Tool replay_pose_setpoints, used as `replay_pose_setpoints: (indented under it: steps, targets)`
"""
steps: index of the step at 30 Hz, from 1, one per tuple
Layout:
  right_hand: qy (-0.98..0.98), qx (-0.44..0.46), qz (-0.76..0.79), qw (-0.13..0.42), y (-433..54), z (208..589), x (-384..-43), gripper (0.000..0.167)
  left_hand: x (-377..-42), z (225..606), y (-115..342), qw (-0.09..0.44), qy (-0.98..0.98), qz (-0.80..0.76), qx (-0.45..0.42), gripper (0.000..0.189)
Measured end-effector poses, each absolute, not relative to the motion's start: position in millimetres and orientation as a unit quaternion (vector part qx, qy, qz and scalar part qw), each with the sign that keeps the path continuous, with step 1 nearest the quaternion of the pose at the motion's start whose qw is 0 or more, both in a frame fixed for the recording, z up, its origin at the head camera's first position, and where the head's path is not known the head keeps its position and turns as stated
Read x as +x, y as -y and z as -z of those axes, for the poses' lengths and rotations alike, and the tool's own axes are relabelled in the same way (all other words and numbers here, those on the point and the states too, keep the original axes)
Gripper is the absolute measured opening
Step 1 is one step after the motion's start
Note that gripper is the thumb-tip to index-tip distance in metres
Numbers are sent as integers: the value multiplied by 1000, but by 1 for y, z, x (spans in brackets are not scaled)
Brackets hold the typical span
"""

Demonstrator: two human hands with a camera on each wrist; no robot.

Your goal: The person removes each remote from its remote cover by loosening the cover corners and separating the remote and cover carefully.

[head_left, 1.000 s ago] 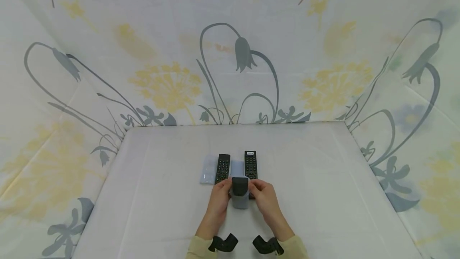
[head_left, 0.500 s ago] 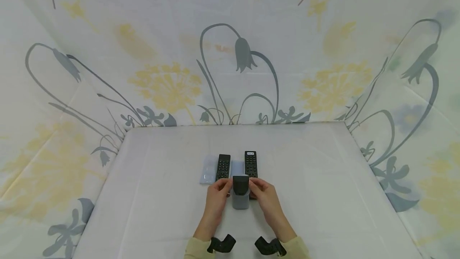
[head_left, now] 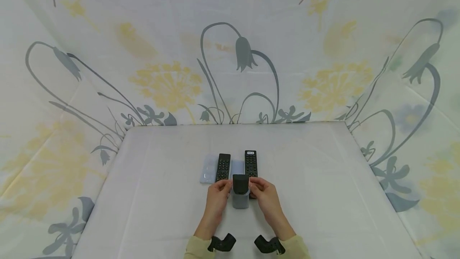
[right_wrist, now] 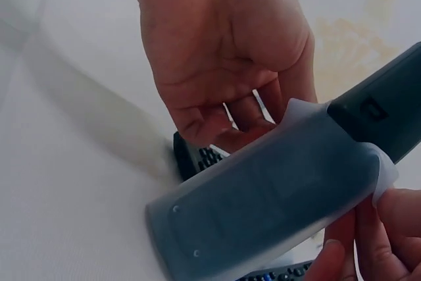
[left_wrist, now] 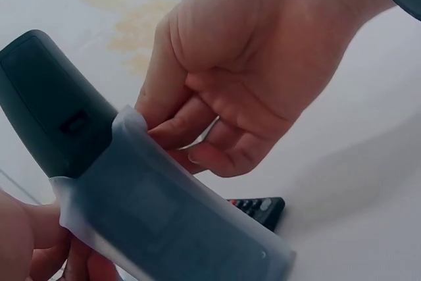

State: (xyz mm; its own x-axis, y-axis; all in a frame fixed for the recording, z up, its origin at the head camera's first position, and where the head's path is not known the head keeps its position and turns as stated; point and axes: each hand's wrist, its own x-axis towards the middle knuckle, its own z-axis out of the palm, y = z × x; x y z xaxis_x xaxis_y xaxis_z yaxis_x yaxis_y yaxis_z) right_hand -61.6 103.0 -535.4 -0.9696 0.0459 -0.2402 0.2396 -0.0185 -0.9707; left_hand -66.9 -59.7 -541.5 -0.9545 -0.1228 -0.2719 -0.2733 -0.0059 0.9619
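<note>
A black remote control (head_left: 240,184) stands with its back facing me, its lower part inside a translucent silicone sleeve (head_left: 240,201). The bare top end with the battery-cover latch (left_wrist: 74,123) sticks out of the sleeve's mouth. My left hand (head_left: 217,199) pinches the rim on the left side. On the opposite side, my right hand (head_left: 266,197) pinches the other edge of the rim between thumb and fingers. In the right wrist view the sleeve (right_wrist: 263,189) fits around the remote, its rim flared outward at both pinched corners.
Two more black remotes lie beyond the hands, one on the left (head_left: 223,166) and one on the right (head_left: 250,163). Pale blue translucent sleeves lie beside them, one at far left (head_left: 209,170) and one in between (head_left: 237,167). Floral cloth (head_left: 172,87) walls the white table's back and sides.
My left hand has shifted slightly left, and the held remote with its sleeve a touch right, its top end slightly higher in view. Both hands keep the rim; the lying remotes stay put.
</note>
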Motion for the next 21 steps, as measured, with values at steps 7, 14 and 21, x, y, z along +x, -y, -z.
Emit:
replay_pose_setpoints:
  steps: [7,14,21]
  targets:
    - [-716,98,688,70,-104,538,-60,24,-65,551,60,39,-713,-689,-124,16]
    - [-722,93,683,64,-104,538,-57,22,-63,551,62,56,-706,-695,-125,16]
    - [-738,85,667,49,-104,559,-60,19,-63,567,59,12,-745,-656,-115,11]
